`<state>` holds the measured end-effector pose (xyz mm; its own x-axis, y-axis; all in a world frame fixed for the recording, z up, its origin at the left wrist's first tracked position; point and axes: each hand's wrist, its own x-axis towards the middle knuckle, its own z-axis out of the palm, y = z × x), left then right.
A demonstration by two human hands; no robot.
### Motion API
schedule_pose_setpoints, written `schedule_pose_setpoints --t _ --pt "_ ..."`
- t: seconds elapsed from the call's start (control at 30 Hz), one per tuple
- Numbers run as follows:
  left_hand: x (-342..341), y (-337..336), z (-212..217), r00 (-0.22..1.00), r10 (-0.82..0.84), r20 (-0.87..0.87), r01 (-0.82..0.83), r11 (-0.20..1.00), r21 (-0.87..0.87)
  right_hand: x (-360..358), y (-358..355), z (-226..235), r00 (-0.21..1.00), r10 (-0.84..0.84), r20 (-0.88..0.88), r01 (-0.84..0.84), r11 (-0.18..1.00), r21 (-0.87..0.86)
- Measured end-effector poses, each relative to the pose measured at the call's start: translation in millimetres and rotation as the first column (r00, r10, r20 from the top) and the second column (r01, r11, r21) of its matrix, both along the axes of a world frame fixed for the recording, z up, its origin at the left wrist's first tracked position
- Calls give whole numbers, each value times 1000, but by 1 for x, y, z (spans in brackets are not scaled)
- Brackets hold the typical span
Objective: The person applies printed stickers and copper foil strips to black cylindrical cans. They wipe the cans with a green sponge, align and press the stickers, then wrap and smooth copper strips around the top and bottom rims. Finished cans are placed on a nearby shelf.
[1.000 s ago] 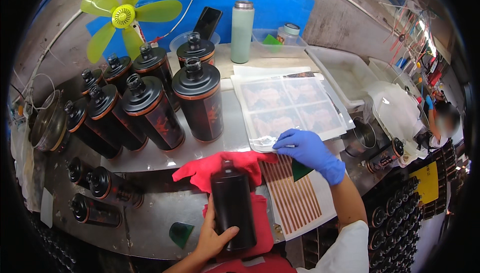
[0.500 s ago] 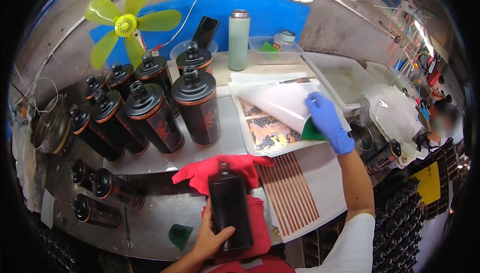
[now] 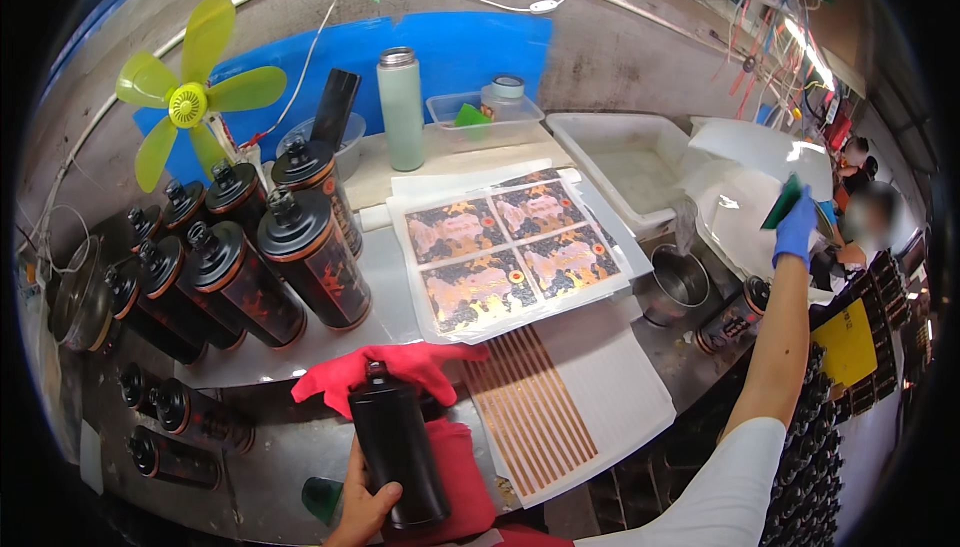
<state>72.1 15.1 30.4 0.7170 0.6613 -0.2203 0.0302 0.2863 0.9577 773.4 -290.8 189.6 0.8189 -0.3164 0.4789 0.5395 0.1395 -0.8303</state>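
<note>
My left hand (image 3: 362, 500) grips a plain black bottle (image 3: 398, 452), tilted over a red cloth (image 3: 462, 467). At the far right, my right hand (image 3: 797, 230), in a blue glove, holds a flat green scraper (image 3: 782, 205). A glossy white cover sheet (image 3: 765, 155) lies close beyond that hand; whether the fingers still touch it I cannot tell. On the bench, a sheet of four patterned transfers (image 3: 462, 282) in black, pink and gold lies uncovered. A sheet of copper-coloured strips (image 3: 530, 412) sits in front of it.
Several decorated black bottles (image 3: 315, 262) stand at the left, with others lying below them. Behind are a yellow-green fan (image 3: 187, 104) and a pale green flask (image 3: 401, 112). A white water tub (image 3: 625, 169) and a metal pot (image 3: 677, 284) are rightward. Another person (image 3: 870, 217) is beyond.
The white cover sheet has come off the patterned transfers and lies at the right. My right hand has moved right with the green scraper. My left hand still holds the bottle.
</note>
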Motion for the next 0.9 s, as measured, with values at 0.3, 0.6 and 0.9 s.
schedule_pose_setpoints --t 0.3,0.6,0.9 --pt "-8 5 -22 993 58 101 -67 994 86 -242 216 -105 906 127 -403 -415 92 -905" --pt "-3 6 -20 995 22 97 -33 992 118 -163 203 -157 884 130 -449 -466 168 -869" --pt "-2 27 -13 988 -51 146 68 991 -114 -229 239 -126 938 186 293 328 -198 -924"
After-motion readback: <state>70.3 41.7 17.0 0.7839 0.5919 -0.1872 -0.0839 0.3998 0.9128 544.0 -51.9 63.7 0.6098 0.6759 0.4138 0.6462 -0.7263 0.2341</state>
